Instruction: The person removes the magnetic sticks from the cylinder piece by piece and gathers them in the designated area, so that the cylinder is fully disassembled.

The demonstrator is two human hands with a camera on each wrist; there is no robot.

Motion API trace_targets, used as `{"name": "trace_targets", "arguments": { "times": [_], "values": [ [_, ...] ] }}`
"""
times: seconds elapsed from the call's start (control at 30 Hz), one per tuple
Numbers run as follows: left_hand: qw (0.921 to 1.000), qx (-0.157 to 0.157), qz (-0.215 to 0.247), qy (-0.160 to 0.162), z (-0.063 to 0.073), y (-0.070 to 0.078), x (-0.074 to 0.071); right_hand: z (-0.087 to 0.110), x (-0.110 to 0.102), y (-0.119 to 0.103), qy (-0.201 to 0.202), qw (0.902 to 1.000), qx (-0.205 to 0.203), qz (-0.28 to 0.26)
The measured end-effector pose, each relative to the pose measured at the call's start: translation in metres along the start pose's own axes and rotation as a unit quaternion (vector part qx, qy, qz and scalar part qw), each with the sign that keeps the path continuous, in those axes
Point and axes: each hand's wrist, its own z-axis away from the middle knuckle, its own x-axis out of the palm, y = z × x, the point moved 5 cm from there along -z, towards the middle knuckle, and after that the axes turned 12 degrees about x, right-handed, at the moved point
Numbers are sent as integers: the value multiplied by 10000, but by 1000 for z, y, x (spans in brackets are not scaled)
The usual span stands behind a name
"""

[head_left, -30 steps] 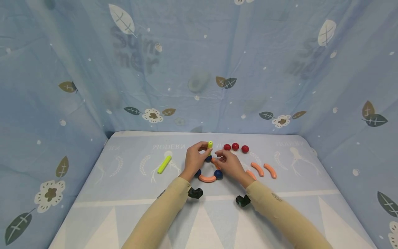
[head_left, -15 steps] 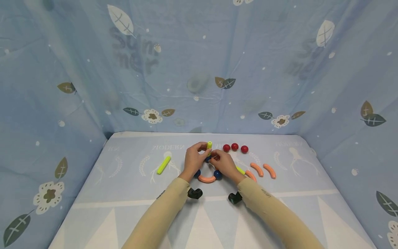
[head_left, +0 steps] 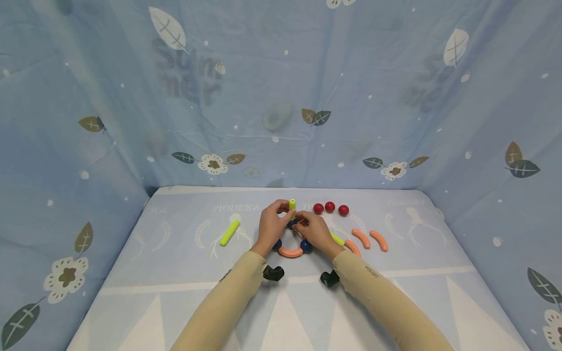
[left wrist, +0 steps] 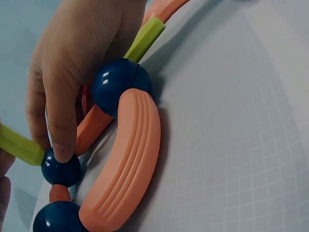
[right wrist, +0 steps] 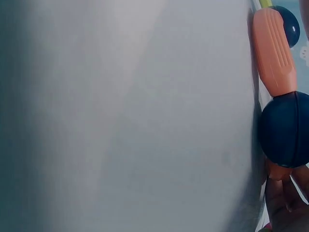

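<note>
Curved orange toy rods and blue balls form a ring; its near orange rod (head_left: 291, 253) lies between two blue balls (head_left: 306, 245). My left hand (head_left: 271, 226) pinches a yellow-green toy rod (head_left: 292, 205) that stands upright on the ring's far blue ball (left wrist: 60, 169). In the left wrist view the rod's end (left wrist: 21, 146) touches that ball. My right hand (head_left: 317, 231) pinches the same ball, a fingertip pressed on its surface. The right wrist view shows a curved orange rod (right wrist: 274, 50) joined to a blue ball (right wrist: 285, 129); most of both hands is out of that view.
Three red balls (head_left: 330, 207) lie behind the right hand. To the right are loose orange curved rods (head_left: 361, 238), and a yellow-green rod (head_left: 337, 239) beside the right wrist. Another yellow-green rod (head_left: 230, 233) lies left of the left hand. Patterned cloth (head_left: 246, 97) rises behind.
My right hand has moved left, from beside the ring onto the far blue ball, uncovering the yellow-green rod near its wrist. The left hand keeps its upright rod in place.
</note>
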Motion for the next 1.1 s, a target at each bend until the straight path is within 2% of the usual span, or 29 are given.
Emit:
{"name": "trace_targets", "arguments": {
  "times": [0.4, 0.63, 0.77, 0.9, 1.1],
  "values": [
    [9993, 53, -104, 361, 3, -4, -7, -2, 2, 0, 20, 9999, 0, 128],
    [9967, 95, -208, 774, -3, -2, -17, -1, 2, -3, 13, 9998, -77, 158],
    [9978, 125, -265, 596, -4, 0, -23, 0, 1, -3, 60, 9998, -74, 197],
    [9977, 116, -597, 311, 0, -1, -30, 1, 0, -3, 26, 9999, -108, 132],
    [9937, -40, -1117, 102, 6, -10, -53, 2, -1, -1, -77, 9999, -25, 124]
  ]
}}
